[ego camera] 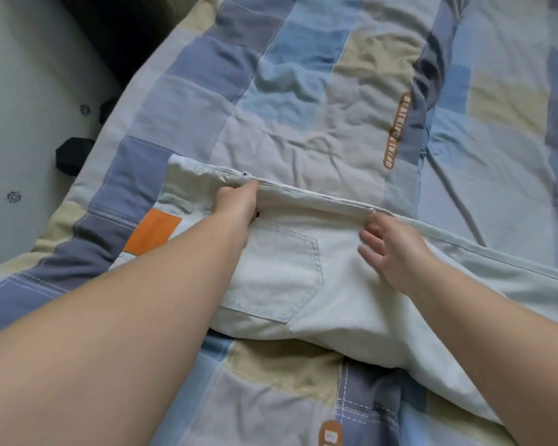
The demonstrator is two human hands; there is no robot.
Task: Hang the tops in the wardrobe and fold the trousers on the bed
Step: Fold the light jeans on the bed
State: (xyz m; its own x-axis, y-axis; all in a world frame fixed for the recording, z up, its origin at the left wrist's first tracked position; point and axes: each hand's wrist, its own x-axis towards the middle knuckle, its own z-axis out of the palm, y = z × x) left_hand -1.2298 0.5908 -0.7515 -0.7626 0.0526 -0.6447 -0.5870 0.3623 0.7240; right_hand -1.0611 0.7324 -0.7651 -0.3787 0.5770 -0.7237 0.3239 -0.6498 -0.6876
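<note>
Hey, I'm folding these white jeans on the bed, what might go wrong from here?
1. The quilt under the jeans is rumpled, so creases may press into the fold.
2. The left hand and right hand both work the far seam edge; the near side bulges and may fold unevenly.
3. The legs trail off to the right, out of view, and could drag crooked.

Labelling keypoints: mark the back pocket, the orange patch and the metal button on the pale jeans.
stitched back pocket of the pale denim jeans (277,272), head view, middle of the pocket panel
orange rectangular patch (153,231), head view, centre of the patch
small metal button (245,173), head view, on the waistband edge
</note>
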